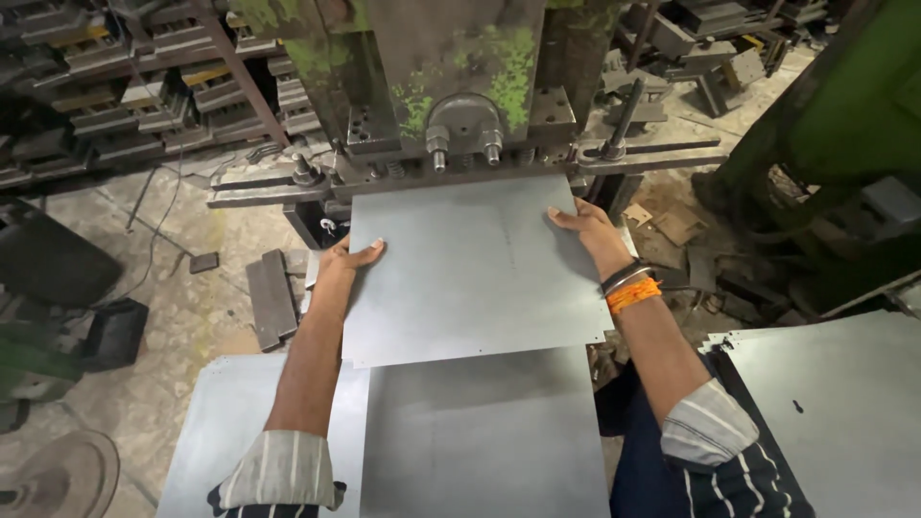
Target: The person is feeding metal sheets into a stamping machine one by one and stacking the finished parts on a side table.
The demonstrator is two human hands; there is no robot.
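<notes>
Nearest to me, just below my forearms, lies a stack of flat grey sheets (480, 441), and more sheets (835, 403) rest off to my right. Above the stack I hold one metal sheet (470, 269) level, its far edge pushed up under the green press (460, 86). My left hand (347, 259) grips the sheet's left edge, thumb lying on top, fingers curled out of sight beneath. My right hand (587, 225) lies on the right edge near the far corner, fingers flat on top and fairly spread; whether any wrap under, I cannot tell. The sheet runs straight ahead from me towards the press. Both hands are about equally near the machine. I see no containers; only metal blocks (271, 299) lie on the floor (182, 317) to my left.
</notes>
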